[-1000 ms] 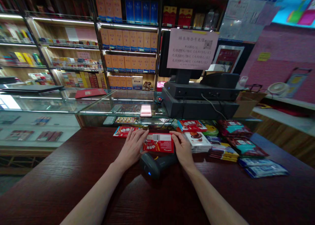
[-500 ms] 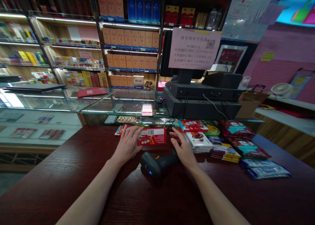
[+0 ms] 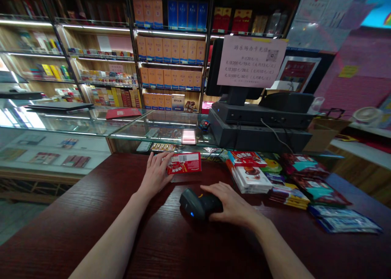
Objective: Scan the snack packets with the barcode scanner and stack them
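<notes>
- While the red packet (image 3: pixel 191 165) is grasped at its left end, near the far edge of the desk (image 3: pixel 165 242), by the fingers of the left hand (image 3: pixel 155 173), its barcode is turned toward the head view.
- Nearer, the dark scanner (image 3: pixel 194 205) is straddled at its handle by the fingers of the right hand (image 3: pixel 232 203) (how firmly cannot be told).
- To the right, white boxes (image 3: pixel 253 178) are stacked.
</notes>
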The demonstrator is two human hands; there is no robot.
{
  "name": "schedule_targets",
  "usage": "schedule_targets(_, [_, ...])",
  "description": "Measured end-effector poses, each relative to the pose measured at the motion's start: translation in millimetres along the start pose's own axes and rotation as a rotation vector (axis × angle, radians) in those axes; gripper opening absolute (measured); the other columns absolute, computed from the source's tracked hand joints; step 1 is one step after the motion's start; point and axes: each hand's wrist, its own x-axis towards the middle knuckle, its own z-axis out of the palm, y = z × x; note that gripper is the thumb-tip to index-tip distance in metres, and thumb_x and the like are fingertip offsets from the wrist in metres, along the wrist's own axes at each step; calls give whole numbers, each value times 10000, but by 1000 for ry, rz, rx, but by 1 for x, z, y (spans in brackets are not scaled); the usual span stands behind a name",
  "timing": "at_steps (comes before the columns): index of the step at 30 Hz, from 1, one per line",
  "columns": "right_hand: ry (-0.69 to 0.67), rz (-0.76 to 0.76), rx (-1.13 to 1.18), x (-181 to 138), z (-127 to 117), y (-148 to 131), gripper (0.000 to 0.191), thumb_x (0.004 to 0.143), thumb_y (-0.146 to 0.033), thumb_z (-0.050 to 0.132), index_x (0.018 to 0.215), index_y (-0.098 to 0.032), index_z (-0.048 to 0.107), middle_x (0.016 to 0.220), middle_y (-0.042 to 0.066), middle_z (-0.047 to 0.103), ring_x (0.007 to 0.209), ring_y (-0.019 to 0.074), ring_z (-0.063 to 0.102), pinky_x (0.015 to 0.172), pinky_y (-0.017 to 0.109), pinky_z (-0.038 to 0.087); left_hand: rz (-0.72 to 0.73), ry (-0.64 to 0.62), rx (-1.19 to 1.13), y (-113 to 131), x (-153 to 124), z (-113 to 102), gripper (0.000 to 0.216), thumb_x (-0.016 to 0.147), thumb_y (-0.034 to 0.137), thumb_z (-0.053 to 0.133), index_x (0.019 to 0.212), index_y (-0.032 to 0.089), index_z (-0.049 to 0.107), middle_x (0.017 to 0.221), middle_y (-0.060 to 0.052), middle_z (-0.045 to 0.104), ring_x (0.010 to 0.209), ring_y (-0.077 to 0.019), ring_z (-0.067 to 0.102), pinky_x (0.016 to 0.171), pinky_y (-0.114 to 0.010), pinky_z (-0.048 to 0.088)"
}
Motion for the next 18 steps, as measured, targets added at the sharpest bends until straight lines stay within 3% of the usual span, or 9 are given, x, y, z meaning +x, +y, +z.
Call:
schedule_targets(3, [9, -17, -46, 2, 6, 3, 701, 731, -269, 743, 1399, -260, 532, 1303, 72, 635, 1225, 260, 556, 1177, 505, 227, -8, 2, -6, -2, 0, 1, 737, 796, 240, 679, 1469, 255, 380, 1380, -108, 544, 1289, -288, 510, 1230, -558, 190])
schedule_targets(7, [50, -30, -86, 1, 8, 8, 613, 750, -227, 677, 1353, -251, 568, 1215, 67, 659, 1153, 247, 575, 1112, 452, 314, -15, 8, -4, -4, -1, 2, 741, 800, 239, 681, 1475, 248, 374, 1383, -105, 540, 1300, -285, 500, 1237, -550, 177])
schedule_targets(10, [59, -33, -117, 1, 8, 7, 637, 745, -221, 656, 1373, -251, 548, 1196, 73, 650, 1100, 252, 577, 1022, 420, 390, -18, 5, 1, -4, -1, 2, 739, 800, 238, 684, 1473, 241, 378, 1389, -104, 533, 1308, -281, 493, 1241, -543, 169])
schedule_targets(18, [180, -102, -231, 6, 12, 1, 681, 810, -220, 620, 1465, -319, 460, 1077, 55, 615, 1032, 245, 570, 993, 428, 416, -28, -3, -1, -3, -1, 2, 743, 792, 219, 671, 1475, 254, 379, 1390, -106, 538, 1303, -285, 500, 1233, -557, 183])
